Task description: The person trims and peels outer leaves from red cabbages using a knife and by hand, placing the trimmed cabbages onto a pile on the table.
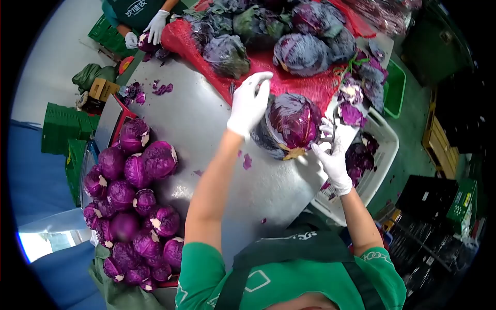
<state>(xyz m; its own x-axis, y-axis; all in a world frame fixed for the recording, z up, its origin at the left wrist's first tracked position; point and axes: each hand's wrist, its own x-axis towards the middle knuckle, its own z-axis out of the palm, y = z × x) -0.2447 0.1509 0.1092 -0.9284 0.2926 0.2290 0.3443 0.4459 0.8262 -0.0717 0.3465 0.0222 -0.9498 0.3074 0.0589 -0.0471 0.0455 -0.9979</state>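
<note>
At the middle of the metal table [206, 119], a red cabbage [292, 124] lies on its side, stem end toward the near edge, its far side against the red net sack [289, 77]. Left hand [249, 103], white-gloved, rests flat on the cabbage's left flank, fingers spread wide and pointing far; it steadies the head rather than closing round it. Right hand [333, 157], also gloved, sits just right of the stem end, closed around a knife [333, 132] whose thin blade points away; how tightly it grips, cannot tell.

Far side: untrimmed cabbages [299, 51] with dark outer leaves heaped on the net sack. Near left: a pile of trimmed cabbages [132, 201], bright purple with pale cut stems, tight together. Right of the table: a white crate [385, 150] holding loose purple leaves. Small leaf scraps [247, 161] scattered on the table near the left forearm.

Far left: another person's gloved hands [152, 28] on a cabbage of their own, well apart from this one.
</note>
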